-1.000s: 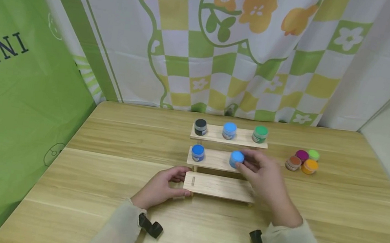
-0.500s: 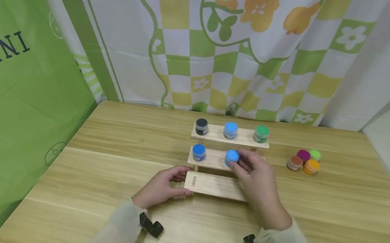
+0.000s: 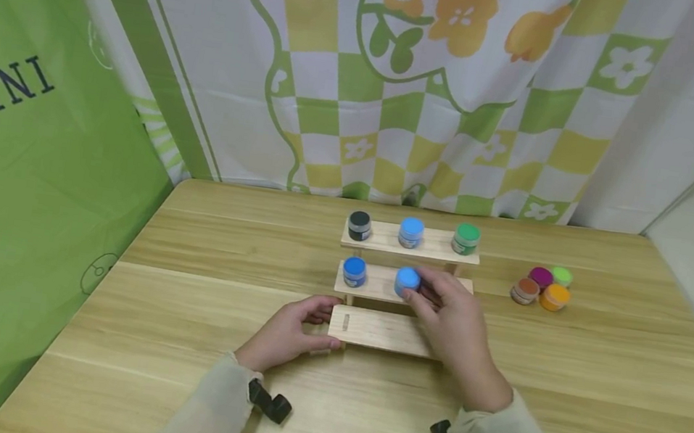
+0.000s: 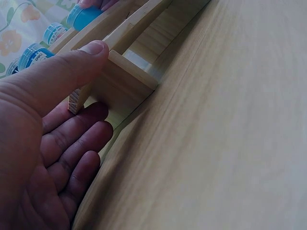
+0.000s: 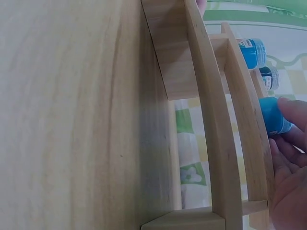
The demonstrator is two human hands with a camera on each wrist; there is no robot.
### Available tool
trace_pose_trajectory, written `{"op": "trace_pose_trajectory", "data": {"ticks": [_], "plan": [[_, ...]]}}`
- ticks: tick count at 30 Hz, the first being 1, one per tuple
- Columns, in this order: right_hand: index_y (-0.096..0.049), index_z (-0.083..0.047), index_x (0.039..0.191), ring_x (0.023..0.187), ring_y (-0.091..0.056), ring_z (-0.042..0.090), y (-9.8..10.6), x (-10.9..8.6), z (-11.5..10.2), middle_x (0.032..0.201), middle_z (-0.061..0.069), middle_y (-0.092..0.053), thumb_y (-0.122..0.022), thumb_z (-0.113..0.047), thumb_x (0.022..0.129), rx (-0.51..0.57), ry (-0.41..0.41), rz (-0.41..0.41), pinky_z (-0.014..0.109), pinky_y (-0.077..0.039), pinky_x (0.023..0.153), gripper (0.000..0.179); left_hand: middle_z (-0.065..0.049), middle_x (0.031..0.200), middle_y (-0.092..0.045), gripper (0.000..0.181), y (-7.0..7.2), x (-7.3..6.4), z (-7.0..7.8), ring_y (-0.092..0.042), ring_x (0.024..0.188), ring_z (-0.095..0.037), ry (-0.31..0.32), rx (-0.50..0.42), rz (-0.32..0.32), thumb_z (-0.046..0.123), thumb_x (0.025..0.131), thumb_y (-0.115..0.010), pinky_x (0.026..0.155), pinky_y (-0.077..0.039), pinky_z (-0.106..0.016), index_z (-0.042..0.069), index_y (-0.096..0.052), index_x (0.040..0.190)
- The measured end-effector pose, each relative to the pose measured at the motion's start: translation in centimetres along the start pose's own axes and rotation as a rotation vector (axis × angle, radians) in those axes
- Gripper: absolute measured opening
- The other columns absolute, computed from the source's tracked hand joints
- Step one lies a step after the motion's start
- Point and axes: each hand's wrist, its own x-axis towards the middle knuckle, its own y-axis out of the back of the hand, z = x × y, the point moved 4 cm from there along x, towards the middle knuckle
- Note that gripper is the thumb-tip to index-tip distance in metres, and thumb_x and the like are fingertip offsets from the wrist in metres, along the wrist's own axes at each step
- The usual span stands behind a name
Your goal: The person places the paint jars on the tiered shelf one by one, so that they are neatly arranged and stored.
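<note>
A three-tier wooden display rack [image 3: 384, 331] stands on the table. My left hand [image 3: 286, 331] holds the left end of its lowest shelf; in the left wrist view the thumb [image 4: 76, 62] lies along the front and the other fingers sit behind the board end. My right hand [image 3: 457, 328] pinches a light blue paint jar [image 3: 407, 281] between thumb and fingers at the middle of the second shelf. To its left on that shelf is a darker blue jar [image 3: 354, 272]. Black [image 3: 359, 226], light blue [image 3: 410, 233] and green [image 3: 466, 239] jars line the top shelf.
Right of the rack, brown [image 3: 525, 290], purple [image 3: 540, 278], orange [image 3: 555, 297] and lime green [image 3: 561, 276] jars cluster on the wooden table [image 3: 618, 355]. A patterned curtain [image 3: 399, 121] hangs behind the table's far edge, and a green cloth [image 3: 45, 206] on the left.
The right hand has shifted left along the second shelf with the light blue jar, to about its middle. The left hand keeps its place on the lowest shelf.
</note>
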Motion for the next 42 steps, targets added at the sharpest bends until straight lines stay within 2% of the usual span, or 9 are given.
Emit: {"op": "trace_pose_trajectory", "data": {"ticks": [9, 20, 31, 42], "plan": [[-0.062, -0.007, 0.119, 0.098, -0.063, 0.02, -0.05, -0.06, -0.03, 0.114, 0.007, -0.064, -0.072, -0.021, 0.082, -0.041, 0.025, 0.0, 0.033, -0.052, 0.082, 0.04, 0.013, 0.109, -0.061, 0.064, 0.01, -0.02, 0.16, -0.057, 0.099, -0.007, 0.005, -0.002, -0.002, 0.048, 0.069, -0.077, 0.089, -0.045, -0.034, 0.031, -0.053, 0.126], [-0.062, -0.009, 0.12, 0.099, -0.062, 0.021, -0.15, -0.13, -0.12, 0.115, 0.006, -0.064, -0.072, -0.024, 0.082, -0.07, 0.008, 0.006, 0.037, -0.051, 0.083, 0.042, 0.013, 0.11, -0.06, 0.064, 0.05, -0.06, -0.16, -0.057, 0.099, -0.006, -0.001, 0.006, 0.004, 0.048, 0.069, -0.077, 0.089, -0.045, -0.034, 0.031, -0.053, 0.126], [-0.062, -0.006, 0.119, 0.096, -0.064, 0.018, -0.03, -0.1, -0.13, 0.114, 0.007, -0.064, -0.073, -0.021, 0.082, -0.028, -0.016, -0.005, 0.027, -0.053, 0.078, 0.041, 0.013, 0.109, -0.061, 0.064, -0.04, 0.02, -0.13, -0.057, 0.099, -0.006, 0.003, 0.006, 0.004, 0.049, 0.069, -0.077, 0.089, -0.045, -0.035, 0.032, -0.053, 0.126], [-0.063, -0.008, 0.118, 0.095, -0.063, 0.017, 0.09, -0.12, -0.15, 0.112, 0.006, -0.064, -0.072, -0.022, 0.082, -0.019, -0.042, -0.012, 0.025, -0.053, 0.077, 0.039, 0.013, 0.109, -0.061, 0.065, -0.1, 0.03, -0.14, -0.057, 0.098, -0.006, -0.001, 0.001, 0.009, 0.051, 0.068, -0.077, 0.089, -0.045, -0.035, 0.032, -0.053, 0.126]]}}
